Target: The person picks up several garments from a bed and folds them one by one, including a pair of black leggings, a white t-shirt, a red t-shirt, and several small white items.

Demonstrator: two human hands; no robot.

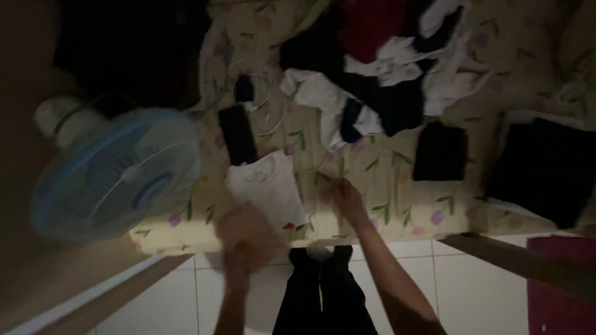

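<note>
- A bed with a yellow flowery sheet fills most of the view.
- A big pile of clothes, dark, white and red, lies at the far side of the bed.
- A blue fan stands at the left, just beside the bed.
- A folded dark stack sits on the right, and a smaller folded black cloth lies near it.
- A small white shirt lies flat at the near edge of the bed.
- The left hand is blurry and sits at the shirt's near edge. I cannot tell if it grips.
- The right hand rests on the sheet just beside the shirt, fingers loose, holding nothing.
</note>
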